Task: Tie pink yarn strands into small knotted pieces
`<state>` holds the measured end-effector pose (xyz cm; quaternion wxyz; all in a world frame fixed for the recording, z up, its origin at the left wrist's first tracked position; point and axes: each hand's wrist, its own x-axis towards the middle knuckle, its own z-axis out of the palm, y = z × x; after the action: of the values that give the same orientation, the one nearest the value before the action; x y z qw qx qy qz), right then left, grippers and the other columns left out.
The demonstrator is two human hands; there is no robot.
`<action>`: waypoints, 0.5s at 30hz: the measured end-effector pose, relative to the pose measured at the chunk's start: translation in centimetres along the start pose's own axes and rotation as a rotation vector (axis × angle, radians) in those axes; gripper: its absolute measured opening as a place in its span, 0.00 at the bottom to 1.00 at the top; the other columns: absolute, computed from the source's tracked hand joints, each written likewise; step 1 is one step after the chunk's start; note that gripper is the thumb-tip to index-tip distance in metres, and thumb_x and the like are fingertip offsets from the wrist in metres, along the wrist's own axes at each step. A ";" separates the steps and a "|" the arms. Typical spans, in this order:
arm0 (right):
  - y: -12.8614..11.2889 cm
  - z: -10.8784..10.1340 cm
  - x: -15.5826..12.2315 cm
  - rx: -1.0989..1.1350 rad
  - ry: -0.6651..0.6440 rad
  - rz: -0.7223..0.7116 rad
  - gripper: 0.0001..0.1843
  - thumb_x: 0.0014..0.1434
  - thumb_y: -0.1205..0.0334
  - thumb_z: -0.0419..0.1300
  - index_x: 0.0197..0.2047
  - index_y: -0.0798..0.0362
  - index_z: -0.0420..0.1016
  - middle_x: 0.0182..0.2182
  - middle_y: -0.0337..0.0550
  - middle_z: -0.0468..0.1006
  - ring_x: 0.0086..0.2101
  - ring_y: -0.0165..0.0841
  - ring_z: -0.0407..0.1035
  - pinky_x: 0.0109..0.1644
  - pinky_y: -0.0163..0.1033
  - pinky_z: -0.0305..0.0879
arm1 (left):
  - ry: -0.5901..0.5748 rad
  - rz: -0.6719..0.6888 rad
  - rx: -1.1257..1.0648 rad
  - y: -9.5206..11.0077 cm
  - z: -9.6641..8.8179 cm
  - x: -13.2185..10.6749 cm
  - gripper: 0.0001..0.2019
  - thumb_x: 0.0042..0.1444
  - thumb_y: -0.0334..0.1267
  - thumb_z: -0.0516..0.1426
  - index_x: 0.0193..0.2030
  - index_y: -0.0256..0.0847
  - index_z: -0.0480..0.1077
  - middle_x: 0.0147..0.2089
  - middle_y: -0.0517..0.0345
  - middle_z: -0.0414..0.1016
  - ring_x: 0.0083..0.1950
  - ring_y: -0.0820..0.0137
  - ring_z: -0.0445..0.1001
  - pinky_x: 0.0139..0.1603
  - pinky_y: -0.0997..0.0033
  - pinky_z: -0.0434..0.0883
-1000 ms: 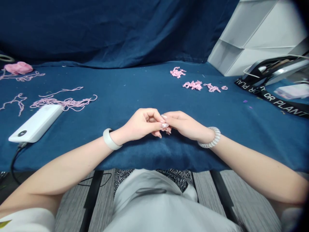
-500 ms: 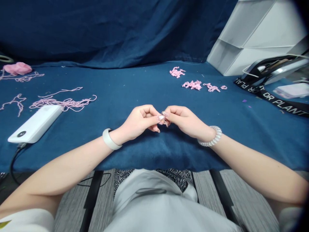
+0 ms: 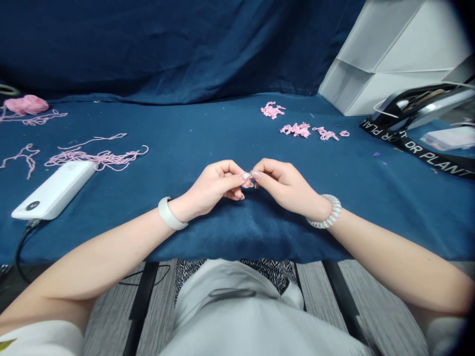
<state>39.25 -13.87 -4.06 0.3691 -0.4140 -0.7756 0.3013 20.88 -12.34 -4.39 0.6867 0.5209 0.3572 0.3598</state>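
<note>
The blue-covered desk point(image 3: 208, 129) carries a white power bank point(image 3: 54, 190) and pink yarn strands point(image 3: 94, 158) on the left side, and small pink yarn clumps point(image 3: 296, 129) further ahead. The 2 hands are brought together in the middle, so the left hand point(image 3: 213, 185) and the right hand point(image 3: 285, 188) are both pinching, with the fingertips, a tiny pink yarn piece point(image 3: 249, 176), which is mostly hidden by them.

The left forearm point(image 3: 104, 252) and right forearm point(image 3: 397, 262) slant inward from the lower corners, converging at the centre, with both wrists gently bent. The left hand point(image 3: 213, 184) and right hand point(image 3: 285, 185) sit palms-down and close together — the fingers curl under, and the fingertips point(image 3: 245, 176) pinch together where the hands meet.
</note>
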 end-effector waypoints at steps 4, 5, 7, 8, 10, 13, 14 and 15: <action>-0.1 0.1 -0.2 -0.134 0.079 -0.119 0.11 0.62 0.64 0.54 0.30 0.58 0.71 0.27 0.40 0.75 0.28 0.27 0.67 0.33 0.33 0.60 | 0.002 -0.003 0.003 0.1 0.0 0.0 0.12 0.48 0.38 0.63 0.30 0.33 0.65 0.29 0.59 0.74 0.22 0.80 0.71 0.25 0.81 0.72; -0.1 0.1 -0.2 -0.160 0.097 -0.150 0.10 0.62 0.65 0.54 0.30 0.58 0.71 0.27 0.40 0.75 0.28 0.26 0.67 0.33 0.33 0.60 | 0.001 -0.002 0.005 0.1 0.1 -0.1 0.12 0.48 0.38 0.64 0.30 0.33 0.65 0.29 0.59 0.74 0.23 0.80 0.71 0.25 0.81 0.72; -0.2 0.1 -0.2 -0.202 0.127 -0.205 0.10 0.62 0.65 0.54 0.29 0.58 0.71 0.26 0.40 0.74 0.27 0.26 0.67 0.33 0.33 0.60 | -0.005 -0.002 0.004 0.1 0.1 -0.1 0.12 0.48 0.38 0.64 0.29 0.33 0.65 0.30 0.59 0.74 0.23 0.81 0.71 0.25 0.81 0.72; -0.2 0.1 -0.2 -0.221 0.142 -0.230 0.10 0.62 0.65 0.55 0.29 0.58 0.70 0.26 0.40 0.74 0.27 0.26 0.66 0.33 0.32 0.60 | -0.009 -0.005 0.003 0.2 0.1 -0.1 0.12 0.48 0.38 0.63 0.29 0.33 0.65 0.30 0.59 0.74 0.23 0.80 0.71 0.25 0.81 0.72; -0.1 0.2 -0.2 -0.263 0.166 -0.291 0.10 0.62 0.66 0.55 0.29 0.57 0.70 0.26 0.39 0.74 0.27 0.25 0.66 0.33 0.32 0.60 | -0.011 -0.010 -0.004 0.2 0.1 -0.1 0.12 0.48 0.38 0.63 0.29 0.34 0.65 0.30 0.59 0.74 0.23 0.80 0.71 0.26 0.81 0.72; -0.1 0.3 -0.2 -0.333 0.198 -0.404 0.08 0.61 0.68 0.55 0.29 0.57 0.68 0.26 0.40 0.73 0.27 0.25 0.66 0.33 0.32 0.61 | -0.004 -0.018 -0.013 0.2 0.1 -0.1 0.12 0.48 0.38 0.63 0.30 0.34 0.65 0.30 0.60 0.74 0.24 0.81 0.71 0.26 0.82 0.72; 0.0 0.3 -0.2 -0.354 0.204 -0.438 0.08 0.61 0.69 0.55 0.29 0.57 0.68 0.26 0.40 0.73 0.27 0.26 0.66 0.34 0.32 0.61 | 0.000 -0.021 -0.017 0.2 0.1 -0.1 0.11 0.49 0.38 0.63 0.30 0.34 0.65 0.30 0.60 0.74 0.24 0.81 0.71 0.26 0.82 0.72; 0.0 0.4 -0.2 -0.374 0.210 -0.468 0.08 0.61 0.69 0.54 0.29 0.56 0.68 0.26 0.41 0.73 0.28 0.27 0.67 0.34 0.33 0.62 | 0.004 -0.025 -0.020 0.1 0.1 -0.1 0.11 0.49 0.38 0.63 0.30 0.34 0.65 0.30 0.60 0.74 0.24 0.81 0.72 0.27 0.82 0.72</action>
<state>39.04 -14.12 -4.35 0.4238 -0.3140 -0.8494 0.0159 20.86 -12.45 -4.27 0.6956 0.5088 0.3616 0.3557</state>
